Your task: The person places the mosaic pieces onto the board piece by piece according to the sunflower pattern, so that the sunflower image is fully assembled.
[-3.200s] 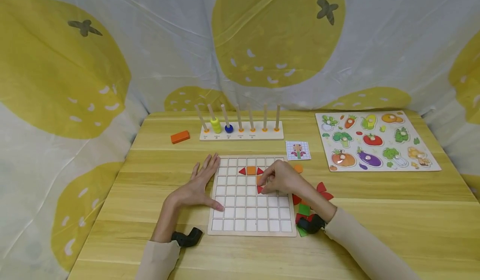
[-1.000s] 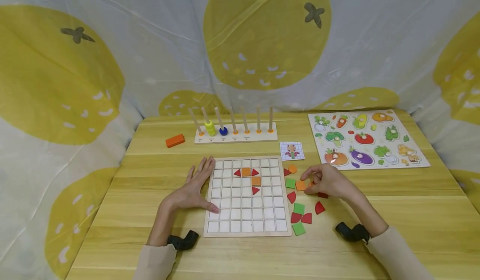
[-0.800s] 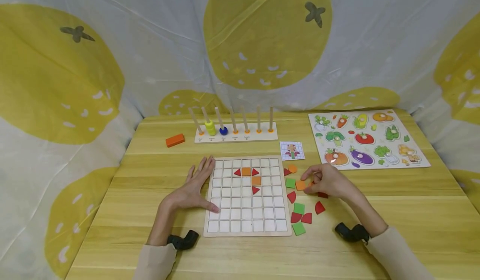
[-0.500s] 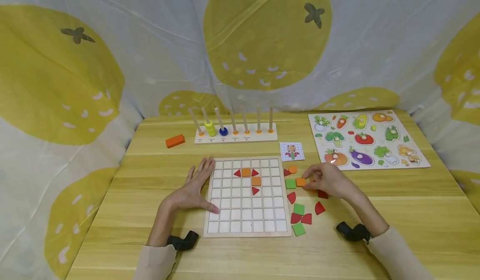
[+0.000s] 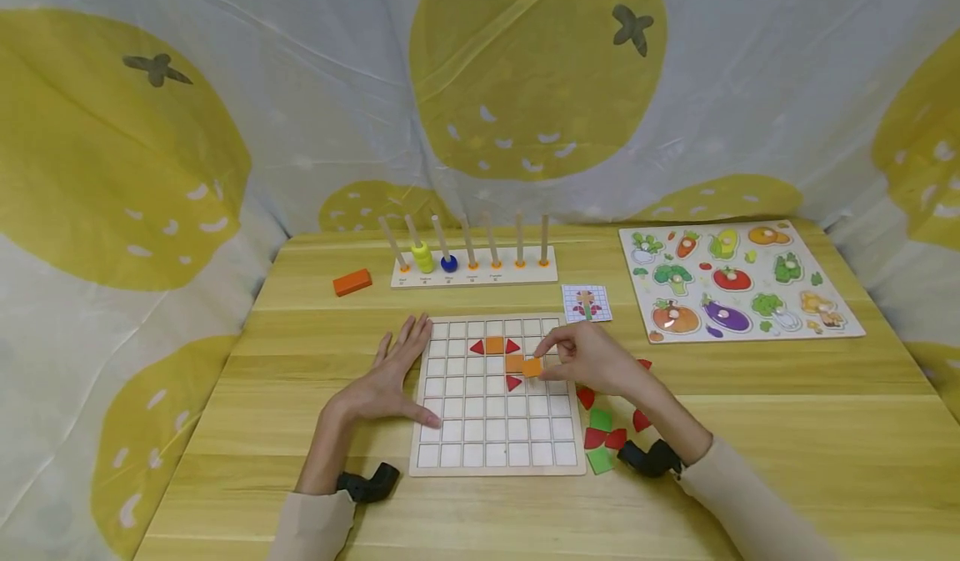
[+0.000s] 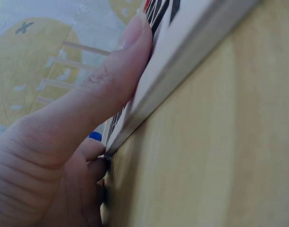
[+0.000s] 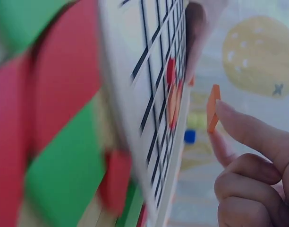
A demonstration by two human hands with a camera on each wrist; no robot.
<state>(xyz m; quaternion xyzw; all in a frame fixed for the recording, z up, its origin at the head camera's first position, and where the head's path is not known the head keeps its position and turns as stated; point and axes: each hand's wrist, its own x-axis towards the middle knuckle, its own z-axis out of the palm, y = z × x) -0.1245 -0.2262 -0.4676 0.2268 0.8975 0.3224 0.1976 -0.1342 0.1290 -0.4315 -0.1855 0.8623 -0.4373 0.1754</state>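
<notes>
My right hand point(image 5: 592, 363) pinches an orange square tile point(image 5: 532, 368) between thumb and finger, above the white grid board point(image 5: 472, 454). In the right wrist view the tile point(image 7: 213, 108) is clear of the board's surface. On the grid lie an orange square point(image 5: 495, 345) with a red triangle point(image 5: 477, 348) on its left and another point(image 5: 512, 346) on its right. A second orange square point(image 5: 513, 363) sits lower, partly covered by the held tile, over a red triangle point(image 5: 513, 383). My left hand point(image 5: 386, 378) lies spread at the board's left edge, thumb point(image 6: 130, 42) resting on it.
Right of the board lie green squares point(image 5: 601, 420) and red quarter-round pieces point(image 5: 616, 438), partly behind the right forearm. A pattern card point(image 5: 587, 303), a peg stand point(image 5: 474, 272), an orange block point(image 5: 352, 283) and a vegetable puzzle board point(image 5: 742, 282) stand farther back.
My right hand has let go of the red triangle on the grid, taken an orange square from the loose pieces on the right, and carried it left over the board. My left hand keeps its place.
</notes>
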